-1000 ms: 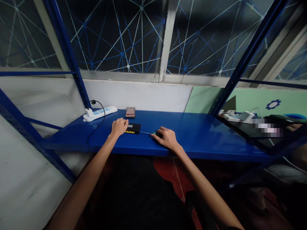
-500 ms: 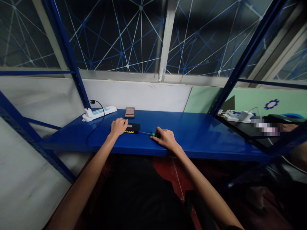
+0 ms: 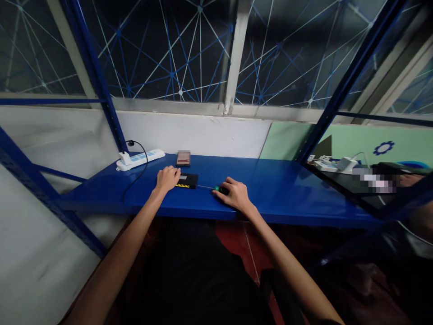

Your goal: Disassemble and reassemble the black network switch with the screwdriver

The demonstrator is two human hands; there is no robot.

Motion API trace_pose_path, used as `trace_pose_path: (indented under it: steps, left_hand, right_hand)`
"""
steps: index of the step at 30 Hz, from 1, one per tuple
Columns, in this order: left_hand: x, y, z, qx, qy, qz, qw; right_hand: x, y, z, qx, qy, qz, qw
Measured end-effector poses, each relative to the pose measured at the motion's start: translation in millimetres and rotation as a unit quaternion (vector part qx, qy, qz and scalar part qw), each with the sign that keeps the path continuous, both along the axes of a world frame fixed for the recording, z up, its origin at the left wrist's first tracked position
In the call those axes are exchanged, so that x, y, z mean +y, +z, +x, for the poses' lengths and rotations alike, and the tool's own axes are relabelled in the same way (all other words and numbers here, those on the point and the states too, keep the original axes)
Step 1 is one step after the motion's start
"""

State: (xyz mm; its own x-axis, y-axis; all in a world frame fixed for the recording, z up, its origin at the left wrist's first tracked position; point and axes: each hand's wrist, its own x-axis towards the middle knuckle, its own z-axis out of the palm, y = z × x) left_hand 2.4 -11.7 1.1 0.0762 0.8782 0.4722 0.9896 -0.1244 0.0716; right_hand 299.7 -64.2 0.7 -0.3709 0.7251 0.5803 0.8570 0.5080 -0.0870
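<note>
My left hand is closed over the left end of a black router, which lies on the blue bench. A row of yellow ports runs along the router's near side, and a pale label shows on top. In my right hand is a screwdriver with a green and black handle. Its thin shaft points left, and the tip is at or close to the router's right side; whether it touches, I cannot tell. The fingers and thumb are around the handle, whose rear part the hand partly hides.
A white power strip with a black cable lies at the back left. Behind the router sits a small clear-lidded case. Blue uprights frame the bench. Another person's hand is at the far right, beside chargers and cables.
The fingers of my right hand have shifted slightly on the screwdriver handle, showing more of its black part. My left hand and the router have stayed in place.
</note>
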Motion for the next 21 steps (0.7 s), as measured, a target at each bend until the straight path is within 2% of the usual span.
trace_pose_path:
  steps: [9, 12, 15, 18, 21]
  left_hand:
    - [3.3, -3.5, -4.2, -0.005, -0.009, 0.013, 1.0]
    - [-0.4, -2.0, -0.7, -0.015, -0.023, 0.057, 0.998]
    - [-9.3, 1.5, 11.3, -0.029, -0.084, 0.122, 0.989]
    - [-20.2, 4.0, 26.9, -0.016, -0.19, 0.131, 0.973]
    - [-27.8, 4.2, 36.9, 0.001, -0.243, 0.133, 0.961]
  right_hand:
    - [0.1, 0.5, -0.9, -0.001, -0.007, -0.001, 1.0]
    - [-1.1, 1.0, -2.4, 0.003, -0.019, -0.001, 1.0]
    - [-0.7, 0.2, -3.2, 0.011, -0.033, 0.006, 0.999]
    - [1.0, -1.3, -3.3, 0.019, -0.04, 0.012, 0.999]
    - [1.8, -1.8, -3.5, 0.018, -0.039, 0.011, 0.999]
